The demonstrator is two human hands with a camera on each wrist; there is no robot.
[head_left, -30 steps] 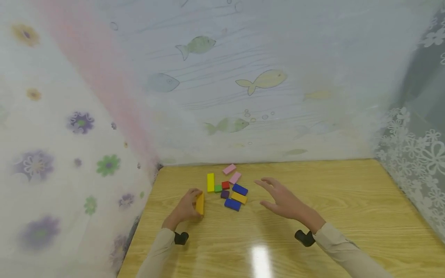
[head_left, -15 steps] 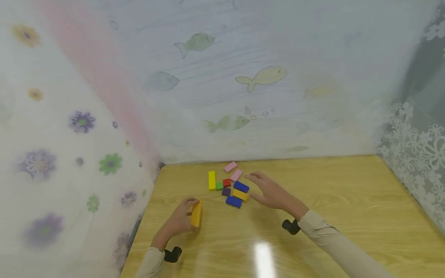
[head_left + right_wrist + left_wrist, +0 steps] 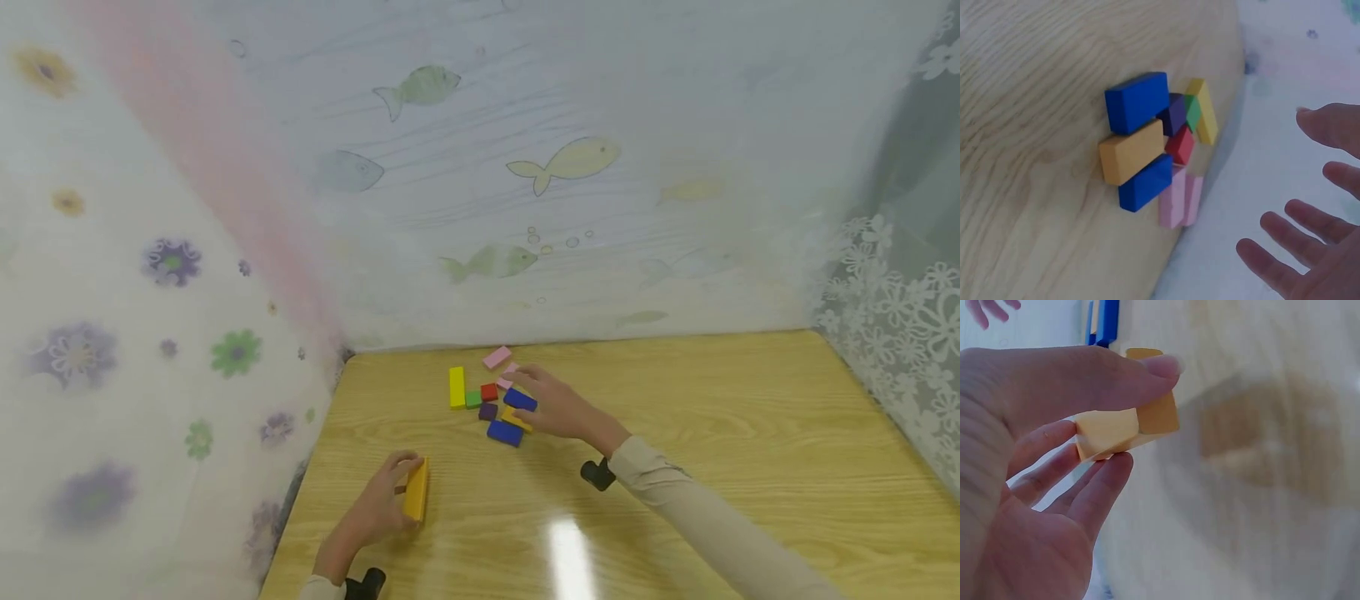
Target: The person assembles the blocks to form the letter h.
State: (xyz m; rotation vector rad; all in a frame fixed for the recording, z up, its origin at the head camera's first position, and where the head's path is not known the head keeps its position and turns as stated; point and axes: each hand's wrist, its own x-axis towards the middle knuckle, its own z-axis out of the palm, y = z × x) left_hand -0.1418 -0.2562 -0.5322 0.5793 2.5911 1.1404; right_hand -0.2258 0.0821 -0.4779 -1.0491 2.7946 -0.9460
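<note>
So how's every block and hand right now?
Left hand: curled, pinching
Held orange block: pinched in left hand
Right hand: holding nothing, fingers spread
Blue blocks: lying on the table
Other orange block: lying between the blue blocks
Yellow block: lying down
Pink blocks: lying down
Green block: beside the yellow block
Red block: beside the green block
Purple block: on the table

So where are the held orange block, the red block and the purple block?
Held orange block (image 3: 416,493): head view, its long face.
Red block (image 3: 489,390): head view, its top face.
Purple block (image 3: 488,410): head view, its top face.
</note>
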